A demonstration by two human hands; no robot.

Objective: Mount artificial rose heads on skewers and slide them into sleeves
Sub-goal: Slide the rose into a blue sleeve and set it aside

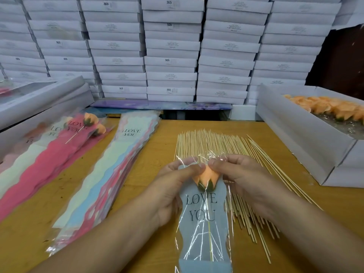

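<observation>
Both hands at sleeve mouth.

Held sleeve: clear film over a pale grey-blue card — dark "LOVE YOU" lettering.
Rose head: peach-orange petals, dark green calyx.
Skewers: pale straw-yellow.
Sleeve stack: mint, light blue and coral-pink wavy bands.
Finished sleeves: coral-pink and pale mint.
Stacked boxes: white, small dark print.
Table: ochre — wood-toned.
</observation>
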